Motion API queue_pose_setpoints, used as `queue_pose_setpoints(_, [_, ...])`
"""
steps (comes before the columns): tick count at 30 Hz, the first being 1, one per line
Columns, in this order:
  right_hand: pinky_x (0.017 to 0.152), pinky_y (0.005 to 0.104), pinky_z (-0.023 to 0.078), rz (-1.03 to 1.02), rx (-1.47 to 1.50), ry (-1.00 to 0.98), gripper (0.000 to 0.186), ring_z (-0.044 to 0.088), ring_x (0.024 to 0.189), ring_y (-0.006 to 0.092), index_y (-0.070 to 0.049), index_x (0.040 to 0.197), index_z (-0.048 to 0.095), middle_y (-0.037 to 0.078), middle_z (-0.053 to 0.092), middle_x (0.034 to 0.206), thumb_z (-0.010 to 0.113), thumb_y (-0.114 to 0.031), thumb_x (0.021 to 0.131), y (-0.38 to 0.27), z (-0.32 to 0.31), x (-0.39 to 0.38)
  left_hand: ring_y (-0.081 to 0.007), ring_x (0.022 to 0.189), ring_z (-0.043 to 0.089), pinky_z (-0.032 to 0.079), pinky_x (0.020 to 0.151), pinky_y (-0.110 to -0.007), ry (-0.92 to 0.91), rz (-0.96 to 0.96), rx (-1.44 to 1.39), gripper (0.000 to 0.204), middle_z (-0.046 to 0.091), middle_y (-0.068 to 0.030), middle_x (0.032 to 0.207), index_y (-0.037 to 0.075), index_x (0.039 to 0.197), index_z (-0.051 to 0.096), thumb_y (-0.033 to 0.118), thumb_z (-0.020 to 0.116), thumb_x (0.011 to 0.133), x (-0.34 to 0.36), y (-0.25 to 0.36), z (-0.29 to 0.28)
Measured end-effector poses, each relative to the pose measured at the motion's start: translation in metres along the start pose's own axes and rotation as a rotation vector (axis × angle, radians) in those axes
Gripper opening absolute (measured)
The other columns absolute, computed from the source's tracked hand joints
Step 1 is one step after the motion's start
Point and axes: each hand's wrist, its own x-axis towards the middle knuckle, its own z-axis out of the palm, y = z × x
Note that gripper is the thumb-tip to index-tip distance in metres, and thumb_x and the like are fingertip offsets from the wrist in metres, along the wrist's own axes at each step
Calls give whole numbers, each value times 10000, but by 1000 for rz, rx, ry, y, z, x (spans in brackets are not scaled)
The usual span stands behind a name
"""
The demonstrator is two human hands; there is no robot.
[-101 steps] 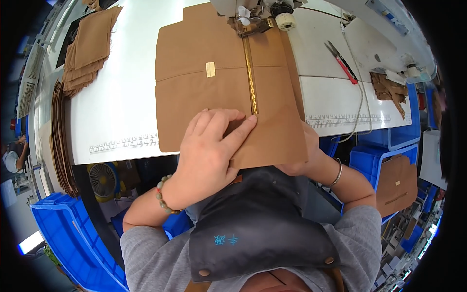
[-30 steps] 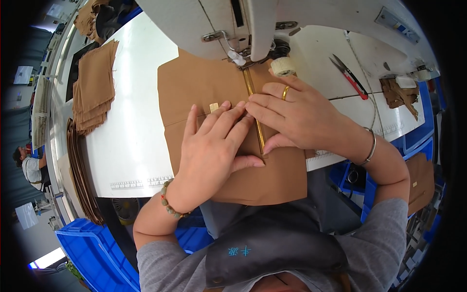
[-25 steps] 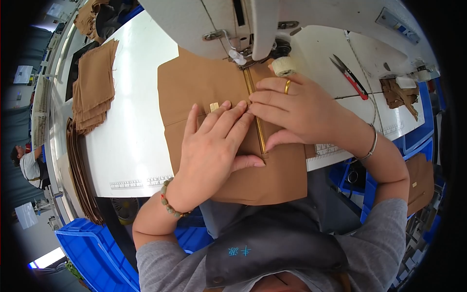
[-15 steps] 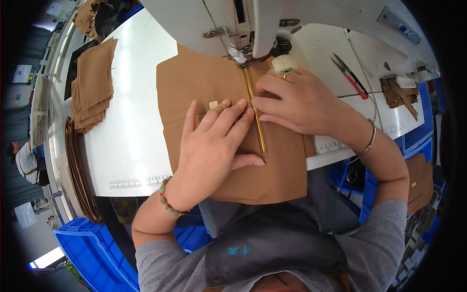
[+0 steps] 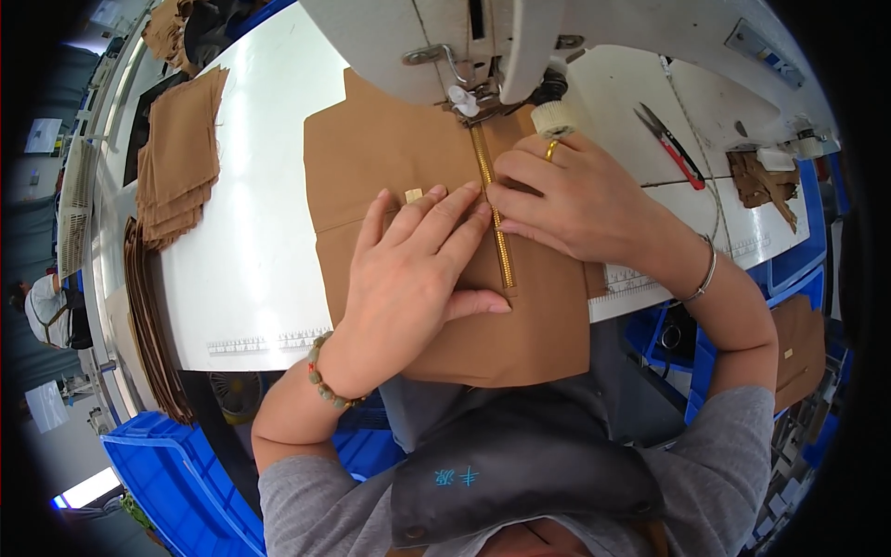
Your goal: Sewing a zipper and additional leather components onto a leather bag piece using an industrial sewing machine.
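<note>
So the brown fabric panel (image 5: pixel 548 334) lies flat right under the fingers, its lower part hanging past the table edge toward the apron (image 5: pixel 520 464), and the gold zipper (image 5: pixel 505 251) runs down it just right of the left fingertips. From my remote seat I've got the left hand (image 5: pixel 408 269) lying palm down on the panel, fingers a bit spread, thumb stuck out sideways just below the zipper's bottom end. The right hand (image 5: pixel 566 200) has its fingers curled and bunched, tips at the zipper's right side; can't tell from here if they're pinching anything. A small tan tag (image 5: pixel 413 196) sits between the left little and ring fingertips. Straight up from the fingers there's the white sewing machine (image 5: pixel 436 42), with the panel's top reaching in under it, and its pale knob (image 5: pixel 554 118) is just above the right knuckles. Further out, red-and-black snips (image 5: pixel 682 158) lie up and right of the right fingers on the white table (image 5: pixel 251 251), and way left of the left fingers I see a stack of brown pieces (image 5: pixel 181 158)
</note>
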Motion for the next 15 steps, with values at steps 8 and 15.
queue_pose_setpoints(8, [1037,412,498,66,-25,31,466,626,1082,247,-49,1142,709,64,641,1129,816,-357,809,-12,-1,-9,-291,1341,576,370,1176,-617,-4,15,61,817,614,-43,1473,86,1372,661,598,758,743,2,-1,-1])
queue_pose_setpoints(15, [1026,419,510,117,-47,54,501,633,1139,273,-34,1178,712,87,648,1198,818,-359,812,-7,4,-11,-283,1316,597,379,1164,-639,45,3,115,853,641,-20,1454,115,1369,671,618,789,690,20,-15,5])
